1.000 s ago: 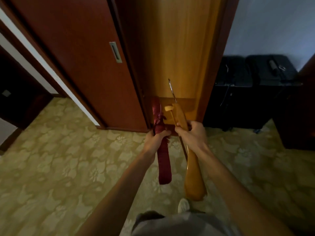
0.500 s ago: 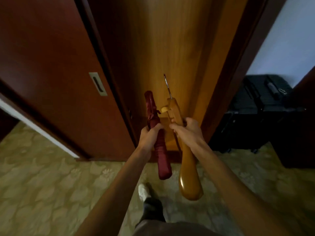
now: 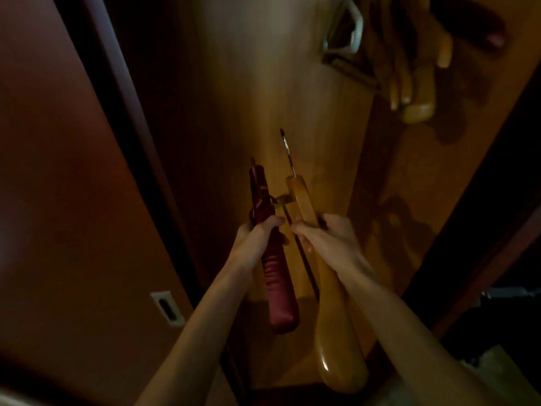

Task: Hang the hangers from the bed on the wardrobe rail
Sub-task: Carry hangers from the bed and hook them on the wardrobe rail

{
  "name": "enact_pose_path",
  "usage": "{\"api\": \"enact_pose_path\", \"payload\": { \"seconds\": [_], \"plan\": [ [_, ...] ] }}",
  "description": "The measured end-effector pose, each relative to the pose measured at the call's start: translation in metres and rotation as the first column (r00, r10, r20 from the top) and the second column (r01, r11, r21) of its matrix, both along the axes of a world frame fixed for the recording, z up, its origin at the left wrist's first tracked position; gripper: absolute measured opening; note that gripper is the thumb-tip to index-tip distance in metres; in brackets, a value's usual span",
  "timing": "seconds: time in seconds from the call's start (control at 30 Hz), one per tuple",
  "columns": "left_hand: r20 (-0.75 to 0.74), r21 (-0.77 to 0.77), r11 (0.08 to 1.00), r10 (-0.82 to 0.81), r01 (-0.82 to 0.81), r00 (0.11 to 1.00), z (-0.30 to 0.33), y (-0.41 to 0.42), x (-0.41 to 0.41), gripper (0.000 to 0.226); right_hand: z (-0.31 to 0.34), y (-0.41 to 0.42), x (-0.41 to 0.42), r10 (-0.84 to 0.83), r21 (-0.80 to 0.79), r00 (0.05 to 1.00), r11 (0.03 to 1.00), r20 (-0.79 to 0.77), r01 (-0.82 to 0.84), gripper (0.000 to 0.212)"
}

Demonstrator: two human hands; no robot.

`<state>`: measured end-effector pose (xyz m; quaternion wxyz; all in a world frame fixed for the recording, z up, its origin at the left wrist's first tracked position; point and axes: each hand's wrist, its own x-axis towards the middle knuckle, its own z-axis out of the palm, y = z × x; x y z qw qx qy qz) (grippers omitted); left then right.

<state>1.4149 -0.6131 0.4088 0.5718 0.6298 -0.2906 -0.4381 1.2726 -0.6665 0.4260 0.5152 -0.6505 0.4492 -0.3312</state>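
While both hangers are held up in front of the open wardrobe, the picture is simple enough: the left hand point(image 3: 257, 238) is wrapped round the dark red padded hanger point(image 3: 273, 276), and the right hand point(image 3: 328, 238) is curled round the wooden hanger point(image 3: 325, 288), fingers closed on its neck. The two are carried side by side, just apart, each seen edge-on with its long axis running from low and near the body to high and away. A small wooden piece is seen crossing between the two just above the hands; whether they are caught on each other there cannot be told.

The metal hook point(image 3: 288, 153) of the wooden hanger is pointed straight up out of the right fist. Up and to the right, well above both hands, the hangers already hung point(image 3: 415, 83) are seen as a cluster inside the wardrobe point(image 3: 234, 98); the rail itself is lost in the dark at the top edge and cannot be made out. The sliding door point(image 3: 58, 200) is left to the left side.

So the coming lift is judged to go upward and rightward, and the right hand is the nearer of the two. A turn of the hook across the rail would be needed, since it is presented edge-on now. Neither carried hanger is yet hung.
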Motion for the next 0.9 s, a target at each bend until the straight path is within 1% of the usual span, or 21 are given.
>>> {"api": "enact_pose_path", "payload": {
  "seconds": [0.1,0.17,0.27,0.43,0.6,0.67,0.7,0.77,0.83,0.9],
  "plan": [
    [0.035,-0.010,1.000,-0.012,0.012,0.999,0.043,-0.028,0.015,0.038,0.037,-0.031,0.013,0.024,-0.051,0.999,0.998,0.042,-0.022,0.004],
    [0.034,-0.042,0.999,-0.033,0.034,0.999,0.071,-0.043,0.023,0.040,0.063,-0.050,0.023,0.042,-0.083,0.997,0.996,0.063,-0.037,0.004],
    [0.054,-0.096,0.994,-0.050,0.055,0.997,0.111,-0.066,0.034,0.035,0.102,-0.073,0.036,0.053,-0.130,0.995,0.991,0.080,-0.042,0.008],
    [0.124,-0.163,0.984,-0.051,0.071,0.991,0.175,-0.099,0.051,0.049,0.166,-0.098,0.054,0.029,-0.185,0.989,0.983,0.144,-0.002,0.022],
    [0.127,-0.237,0.963,-0.102,0.130,0.987,0.233,-0.118,0.053,0.029,0.211,-0.117,0.074,-0.008,-0.200,0.963,0.978,0.268,0.064,0.028],
    [0.126,-0.260,0.955,-0.116,0.145,0.985,0.252,-0.125,0.050,0.026,0.224,-0.125,0.080,-0.022,-0.193,0.952,0.978,0.305,0.085,0.030],
    [0.129,-0.270,0.951,-0.119,0.150,0.984,0.260,-0.129,0.049,0.025,0.229,-0.128,0.082,-0.031,-0.188,0.947,0.978,0.321,0.095,0.027],
    [0.129,-0.283,0.946,-0.125,0.157,0.984,0.272,-0.138,0.048,0.023,0.240,-0.135,0.085,-0.054,-0.185,0.941,0.975,0.334,0.122,0.025],
    [0.145,-0.272,0.947,-0.132,0.168,0.980,0.282,-0.147,0.047,0.021,0.251,-0.142,0.084,-0.075,-0.167,0.939,0.976,0.335,0.138,0.032],
    [0.168,-0.259,0.947,-0.147,0.187,0.975,0.288,-0.157,0.043,0.021,0.259,-0.151,0.082,-0.068,-0.135,0.944,0.984,0.322,0.117,0.035]
  ]
}}
